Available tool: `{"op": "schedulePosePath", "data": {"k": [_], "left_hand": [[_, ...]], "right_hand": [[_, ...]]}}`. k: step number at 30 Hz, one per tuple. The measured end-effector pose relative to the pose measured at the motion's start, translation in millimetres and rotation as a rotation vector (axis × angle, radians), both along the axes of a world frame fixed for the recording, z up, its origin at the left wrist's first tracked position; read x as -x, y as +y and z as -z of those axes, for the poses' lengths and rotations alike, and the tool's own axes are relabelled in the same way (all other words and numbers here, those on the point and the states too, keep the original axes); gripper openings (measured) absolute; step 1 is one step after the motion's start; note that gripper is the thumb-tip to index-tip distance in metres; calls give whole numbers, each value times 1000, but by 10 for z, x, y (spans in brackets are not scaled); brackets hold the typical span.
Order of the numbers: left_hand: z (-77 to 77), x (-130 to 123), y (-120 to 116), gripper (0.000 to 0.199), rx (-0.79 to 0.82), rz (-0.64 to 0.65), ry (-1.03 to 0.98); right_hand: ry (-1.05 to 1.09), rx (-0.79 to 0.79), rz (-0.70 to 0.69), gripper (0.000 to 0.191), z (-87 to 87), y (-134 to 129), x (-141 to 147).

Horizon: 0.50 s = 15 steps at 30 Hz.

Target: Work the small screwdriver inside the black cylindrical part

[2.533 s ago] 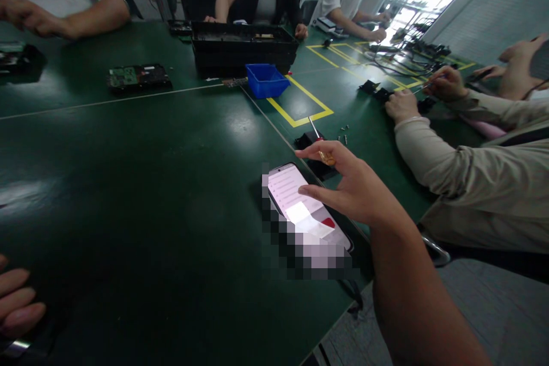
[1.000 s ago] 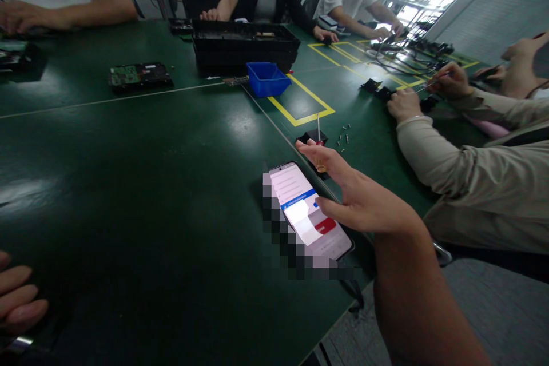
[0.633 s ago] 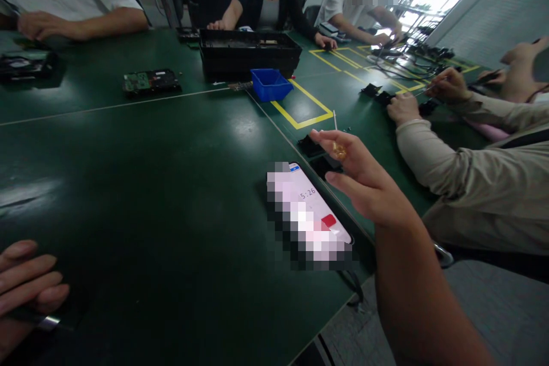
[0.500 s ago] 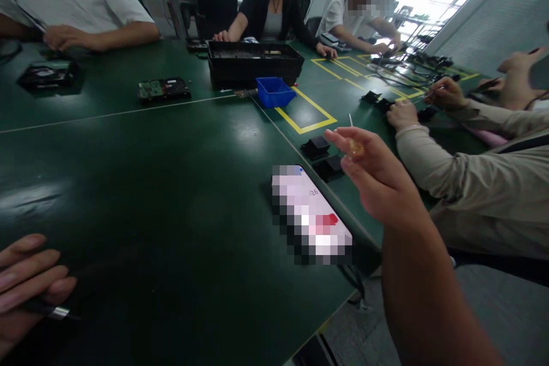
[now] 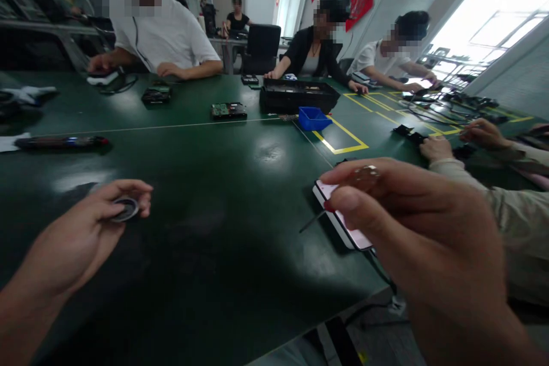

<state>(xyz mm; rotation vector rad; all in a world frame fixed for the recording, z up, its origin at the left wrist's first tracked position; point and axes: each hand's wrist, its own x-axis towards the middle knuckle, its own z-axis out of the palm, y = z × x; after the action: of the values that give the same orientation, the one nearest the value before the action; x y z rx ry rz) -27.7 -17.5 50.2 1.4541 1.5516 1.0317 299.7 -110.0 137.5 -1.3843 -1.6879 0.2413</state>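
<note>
My left hand [image 5: 92,223] is at the left over the green table, fingers curled, thumb pressed on a small round grey disc [image 5: 126,210] with a paler rim. What the disc belongs to is hidden in the palm. At the right, close to the camera, my right hand [image 5: 420,223] pinches a thin metal rod [image 5: 312,222] between thumb and forefinger. Its bare end points down and left, and a bit of red shows at the fingertips. Behind this hand lies a phone [image 5: 358,238] with a lit screen, partly covered by the fingers.
A long black pen-shaped tool [image 5: 64,142] lies at the left. Farther back are a hard drive [image 5: 229,110], a blue bin [image 5: 314,119] and a black box [image 5: 295,104]. Co-workers sit along the far side; another person's sleeve [image 5: 512,211] is close on my right.
The view has swung up and left. My left hand has come further into view, now showing the round disc. My right hand is nearer the camera and covers part of the phone.
</note>
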Motion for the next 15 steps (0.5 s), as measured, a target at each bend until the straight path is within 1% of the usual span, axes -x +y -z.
{"op": "schedulePosePath", "data": {"k": [1, 2, 3, 5, 7, 10, 13, 15], "left_hand": [[-3, -21, -25, 32, 21, 54, -49], [0, -41, -48, 37, 20, 98, -47], [10, -57, -67, 43, 4, 130, 5], [57, -73, -82, 52, -53, 141, 178], [129, -70, -71, 50, -102, 136, 302], [243, -50, -36, 40, -135, 186, 366], [322, -38, -22, 34, -197, 257, 389], [354, -43, -28, 34, -232, 278, 389]], "right_hand": [[-24, 43, -112, 14, 13, 37, 113], [-32, 88, -182, 17, 36, 79, 226], [-18, 128, -238, 19, 69, 126, 344], [48, 174, -318, 24, 163, 226, 592], [136, 219, -365, 29, 286, 338, 833], [273, 182, -427, 29, 509, 539, 1081], [443, 113, -478, 18, 755, 730, 1147], [572, 89, -452, 16, 908, 816, 1124]]}}
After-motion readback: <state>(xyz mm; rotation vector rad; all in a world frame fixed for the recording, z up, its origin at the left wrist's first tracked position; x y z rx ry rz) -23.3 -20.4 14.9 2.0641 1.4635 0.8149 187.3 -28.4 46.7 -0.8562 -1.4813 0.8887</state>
